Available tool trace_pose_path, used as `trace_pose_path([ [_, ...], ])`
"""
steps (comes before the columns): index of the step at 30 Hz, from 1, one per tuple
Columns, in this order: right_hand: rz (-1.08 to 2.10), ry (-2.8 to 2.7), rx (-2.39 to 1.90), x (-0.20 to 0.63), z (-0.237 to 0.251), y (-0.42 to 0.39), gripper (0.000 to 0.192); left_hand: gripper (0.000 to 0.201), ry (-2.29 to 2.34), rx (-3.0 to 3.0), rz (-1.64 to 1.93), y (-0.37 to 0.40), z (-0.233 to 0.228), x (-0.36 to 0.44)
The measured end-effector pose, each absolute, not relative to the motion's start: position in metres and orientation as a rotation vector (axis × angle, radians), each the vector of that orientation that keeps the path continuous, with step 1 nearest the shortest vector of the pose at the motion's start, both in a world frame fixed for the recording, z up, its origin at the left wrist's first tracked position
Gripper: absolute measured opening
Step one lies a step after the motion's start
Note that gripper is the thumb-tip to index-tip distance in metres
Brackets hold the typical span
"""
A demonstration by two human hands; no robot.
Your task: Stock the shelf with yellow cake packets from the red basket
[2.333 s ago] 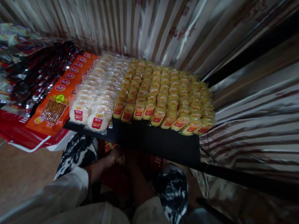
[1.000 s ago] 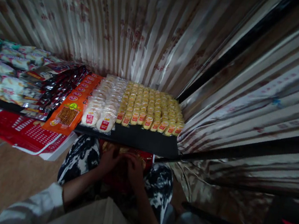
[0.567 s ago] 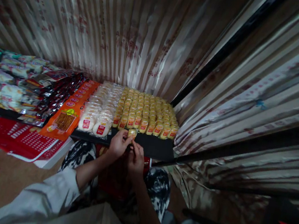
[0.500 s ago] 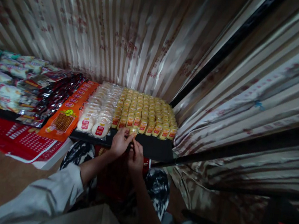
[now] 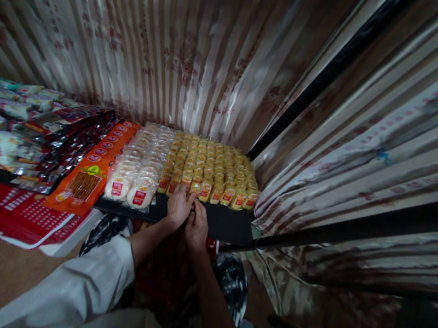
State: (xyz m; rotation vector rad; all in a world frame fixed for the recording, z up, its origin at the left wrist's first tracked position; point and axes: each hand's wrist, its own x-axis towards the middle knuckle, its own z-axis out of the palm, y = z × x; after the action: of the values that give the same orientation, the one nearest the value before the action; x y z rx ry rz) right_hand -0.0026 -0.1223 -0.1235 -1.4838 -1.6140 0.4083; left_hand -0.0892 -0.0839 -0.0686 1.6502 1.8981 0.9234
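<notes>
Small yellow wrapped cakes (image 5: 213, 171) stand in tight rows on a black shelf (image 5: 230, 224), their red labels facing me. At the front edge of these rows, my left hand (image 5: 179, 206) reaches up with its fingers close together, covering part of a few cakes. My right hand (image 5: 197, 226) is beside it, fingers bent and drawn together, the tips almost meeting the left ones. One small wrapped cake (image 5: 195, 187) shows just above the fingertips of both hands, which close around its lower part. Their exact hold is partly hidden.
White round packaged cakes (image 5: 141, 193) stand left of the yellow ones. Further left lie an orange snack packet (image 5: 85, 184), dark shiny packets (image 5: 70, 143) and white packets (image 5: 1, 143). A red box (image 5: 24, 213) is below the shelf. A striped curtain (image 5: 171, 45) and black pole (image 5: 315, 79) enclose the shelf.
Both hands have shifted slightly with the small cake toward the front row, and my left fingers reach further over the cakes. My view has tilted and shifted a little.
</notes>
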Motion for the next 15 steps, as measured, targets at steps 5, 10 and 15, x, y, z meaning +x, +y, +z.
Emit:
trace_pose_path([
  [5,0.379,-1.625,-1.495,-0.002,-0.127,-0.115,0.046,0.034,1.844,1.661,0.985,-0.084,-0.072,-0.087],
  [10,0.385,-1.616,-1.506,-0.002,-0.121,-0.114,0.044,0.037,1.727,1.685,1.121,-0.094,-0.081,-0.086],
  [15,0.402,-1.627,-1.521,-0.001,-0.120,-0.113,0.046,0.031,1.679,1.736,1.140,-0.101,-0.093,-0.091],
])
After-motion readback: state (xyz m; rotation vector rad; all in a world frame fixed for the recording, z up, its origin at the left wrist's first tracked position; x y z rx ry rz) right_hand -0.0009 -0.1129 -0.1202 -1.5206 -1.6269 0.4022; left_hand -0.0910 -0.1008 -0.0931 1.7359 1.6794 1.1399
